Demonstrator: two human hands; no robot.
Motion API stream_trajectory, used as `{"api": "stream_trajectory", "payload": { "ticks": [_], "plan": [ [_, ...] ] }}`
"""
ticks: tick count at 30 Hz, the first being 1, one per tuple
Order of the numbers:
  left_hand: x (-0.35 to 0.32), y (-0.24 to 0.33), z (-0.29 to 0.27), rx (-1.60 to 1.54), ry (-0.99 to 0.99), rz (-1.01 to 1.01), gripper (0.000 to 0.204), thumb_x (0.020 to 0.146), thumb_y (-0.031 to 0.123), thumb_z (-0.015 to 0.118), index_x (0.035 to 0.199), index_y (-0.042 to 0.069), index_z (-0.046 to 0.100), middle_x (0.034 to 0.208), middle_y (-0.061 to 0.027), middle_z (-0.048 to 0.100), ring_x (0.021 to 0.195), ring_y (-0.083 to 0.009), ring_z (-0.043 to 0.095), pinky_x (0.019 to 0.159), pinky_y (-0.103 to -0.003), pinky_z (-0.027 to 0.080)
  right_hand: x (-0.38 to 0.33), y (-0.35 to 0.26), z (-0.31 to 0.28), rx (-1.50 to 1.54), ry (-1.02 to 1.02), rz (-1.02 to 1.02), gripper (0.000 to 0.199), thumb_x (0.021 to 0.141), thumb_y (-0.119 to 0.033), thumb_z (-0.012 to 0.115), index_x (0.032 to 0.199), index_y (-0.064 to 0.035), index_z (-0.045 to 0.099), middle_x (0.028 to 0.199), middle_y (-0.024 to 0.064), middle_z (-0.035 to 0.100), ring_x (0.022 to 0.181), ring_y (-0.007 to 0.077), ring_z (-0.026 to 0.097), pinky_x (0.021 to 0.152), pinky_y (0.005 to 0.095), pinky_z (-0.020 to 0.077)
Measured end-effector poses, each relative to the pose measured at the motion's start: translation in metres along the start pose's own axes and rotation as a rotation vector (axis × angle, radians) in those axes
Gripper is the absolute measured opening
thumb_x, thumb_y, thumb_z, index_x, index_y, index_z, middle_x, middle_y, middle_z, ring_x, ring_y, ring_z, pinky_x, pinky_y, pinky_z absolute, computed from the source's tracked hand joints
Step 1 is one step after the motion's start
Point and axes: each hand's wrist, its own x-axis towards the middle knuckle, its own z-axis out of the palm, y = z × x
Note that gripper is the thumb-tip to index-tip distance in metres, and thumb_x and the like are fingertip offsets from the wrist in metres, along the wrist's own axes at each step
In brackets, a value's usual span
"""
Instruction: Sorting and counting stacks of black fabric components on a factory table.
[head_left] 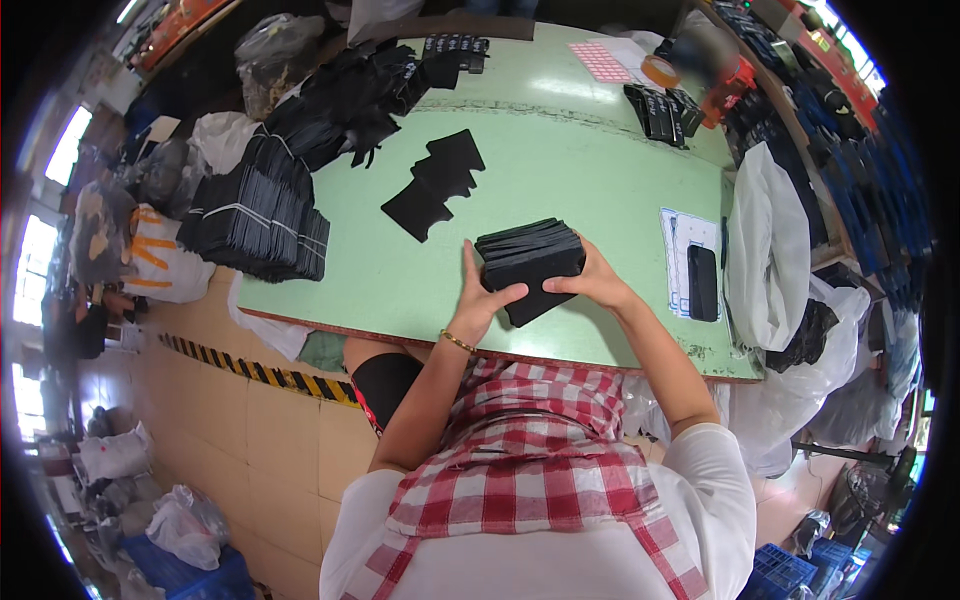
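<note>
Between my two hands, at the front of the green table (600, 190), is a thick stack of flat black pieces (530, 265). My left hand (482, 298) is closed on its left side, the thumb lying on the near face. On the right side my right hand (593, 275) grips it, thumb also in front. The stack's lower corner tilts toward me, and its upper edges fan slightly. Beyond it, a few loose black pieces with notched edges (435, 185) lie overlapping on the table. The fingers behind the stack are mostly hidden.
Bundles of black pieces tied with white string (255, 215) stand at the table's left edge. Behind them lies a heap of black material (335, 105). A dark phone (702, 283) rests on printed sheets (675, 235) at the right, beside a white plastic bag (768, 250). Tape (659, 70) sits far right.
</note>
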Motion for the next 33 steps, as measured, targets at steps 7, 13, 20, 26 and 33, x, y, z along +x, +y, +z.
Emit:
{"api": "stream_trajectory", "payload": {
  "ticks": [7, 13, 20, 26, 33],
  "plan": [
    [-0.002, -0.001, 0.01, 0.41, -0.113, 0.17, 0.083, 0.065, 0.01, 0.082, 0.128, -0.001, 0.031, 0.121, -0.0137, 0.049, 0.115, -0.0231, 0.048, 0.097, -0.036, 0.041, -0.02, 0.019, -0.011, -0.006, 0.01, -0.024, 0.103, 0.059, -0.01, 0.083, 0.142, -0.001, 0.023, 0.131, 0.0116, 0.045, 0.123, 0.0211, 0.042, 0.104, 0.033, 0.033],
    [0.002, -0.016, 0.001, 0.988, -0.121, 0.385, 0.102, 0.057, 0.02, 0.087, 0.133, -0.003, 0.023, 0.123, -0.0189, 0.044, 0.115, -0.0306, 0.047, 0.097, -0.041, 0.041, -0.027, 0.045, -0.021, -0.233, -0.038, 0.028, 0.119, 0.058, -0.019, 0.088, 0.147, -0.0062, 0.009, 0.144, 0.0138, 0.031, 0.132, 0.0244, 0.033, 0.11, 0.0358, 0.0262],
    [0.005, -0.037, -0.006, 0.947, -0.204, 0.446, 0.106, 0.057, 0.026, 0.086, 0.134, -0.004, 0.018, 0.126, -0.0202, 0.041, 0.115, -0.0323, 0.046, 0.098, -0.042, 0.04, -0.025, 0.054, -0.024, -0.237, -0.102, -0.154, 0.119, 0.06, -0.019, 0.086, 0.148, -0.0087, 0.006, 0.148, 0.0139, 0.024, 0.137, 0.0259, 0.024, 0.112, 0.0383, 0.0246],
    [0.004, -0.016, 0.011, 0.798, -0.16, 0.252, 0.096, 0.06, 0.023, 0.085, 0.13, -0.002, 0.025, 0.12, -0.0155, 0.049, 0.11, -0.0268, 0.051, 0.095, -0.038, 0.043, -0.028, 0.042, -0.024, -0.232, -0.008, 0.077, 0.113, 0.059, -0.017, 0.086, 0.145, -0.002, 0.016, 0.141, 0.0148, 0.036, 0.13, 0.0219, 0.036, 0.107, 0.0333, 0.0301],
    [0.001, -0.028, 0.021, 0.453, -0.233, 0.093, 0.078, 0.067, 0.012, 0.08, 0.128, 0.002, 0.033, 0.121, -0.0099, 0.051, 0.111, -0.0181, 0.051, 0.096, -0.033, 0.041, -0.041, -0.006, -0.024, -0.006, 0.044, 0.222, 0.082, 0.063, -0.014, 0.08, 0.13, 0.0032, 0.036, 0.117, 0.0124, 0.054, 0.109, 0.0194, 0.05, 0.095, 0.0305, 0.0407]
  ]
}}
